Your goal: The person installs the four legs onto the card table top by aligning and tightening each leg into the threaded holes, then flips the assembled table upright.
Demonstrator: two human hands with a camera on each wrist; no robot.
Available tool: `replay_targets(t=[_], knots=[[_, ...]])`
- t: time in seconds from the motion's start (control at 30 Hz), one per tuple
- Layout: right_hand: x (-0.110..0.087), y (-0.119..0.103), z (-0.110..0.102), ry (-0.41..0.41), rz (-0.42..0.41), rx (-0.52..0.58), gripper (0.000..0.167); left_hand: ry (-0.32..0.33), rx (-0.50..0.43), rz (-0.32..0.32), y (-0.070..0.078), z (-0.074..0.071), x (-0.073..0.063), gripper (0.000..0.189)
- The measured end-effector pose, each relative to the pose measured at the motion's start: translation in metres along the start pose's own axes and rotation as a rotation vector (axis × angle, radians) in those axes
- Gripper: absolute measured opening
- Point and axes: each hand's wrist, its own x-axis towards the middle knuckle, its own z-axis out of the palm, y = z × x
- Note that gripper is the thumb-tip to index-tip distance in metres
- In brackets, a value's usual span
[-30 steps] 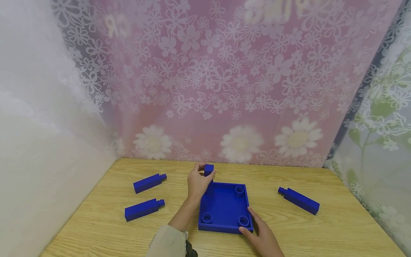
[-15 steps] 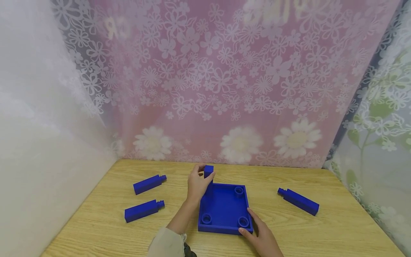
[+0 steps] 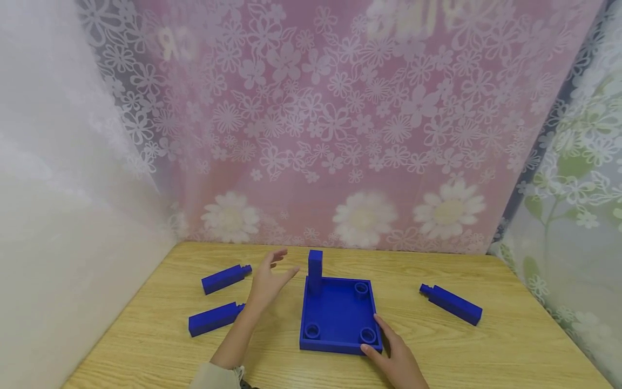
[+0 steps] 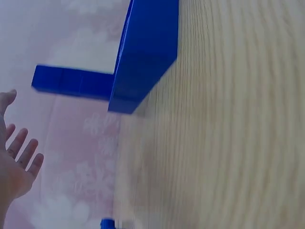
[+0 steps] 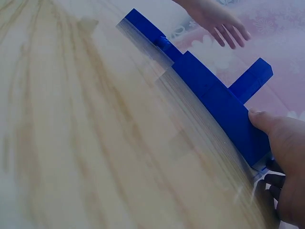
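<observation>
A blue square tabletop [image 3: 335,310] lies underside up on the wooden table, with raised edges and round sockets at its corners. One blue table leg [image 3: 315,270] stands upright at its far left corner. My left hand [image 3: 266,283] is in the air left of that leg, fingers spread, holding nothing. With thumb on the front edge and fingers along the right side, my right hand [image 3: 398,359] grips the tabletop's near right corner. Two loose legs, the upper left leg [image 3: 224,279] and the lower left leg [image 3: 214,319], lie at left; my left forearm partly covers the lower one's tip.
Another loose leg [image 3: 453,305] lies on the right side of the wooden table [image 3: 427,270]. Behind the table hangs a pink flowered curtain [image 3: 311,162]. Pale sheeting [image 3: 73,216] borders the left, and a leaf-patterned sheet [image 3: 573,216] the right.
My left hand has let go of the upright leg and moved left, its fingers opening. The leg stays standing in the corner. My right hand keeps its place on the tabletop.
</observation>
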Motion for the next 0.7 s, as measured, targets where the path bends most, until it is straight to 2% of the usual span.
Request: replay_targets(t=[0.2, 0.33, 0.57, 0.63, 0.7], knots=[[0.000, -0.001, 0.000, -0.004, -0.004, -0.007, 0.085, 0.026, 0.007, 0.067, -0.008, -0.045, -0.016, 0.052], [-0.001, -0.001, 0.000, -0.002, -0.004, -0.001, 0.085, 0.037, 0.008, 0.050, -0.011, -0.071, -0.034, 0.050], [-0.001, 0.000, -0.001, 0.002, -0.008, -0.003, 0.084, 0.065, -0.027, 0.055, -0.030, -0.104, -0.058, 0.042], [-0.001, 0.000, -0.001, 0.003, -0.009, 0.000, 0.084, 0.082, -0.002, 0.036, -0.032, -0.113, -0.062, 0.041], [-0.001, 0.000, 0.000, 0.002, -0.007, 0.006, 0.084, 0.091, 0.014, 0.046, -0.038, -0.121, -0.066, 0.038]])
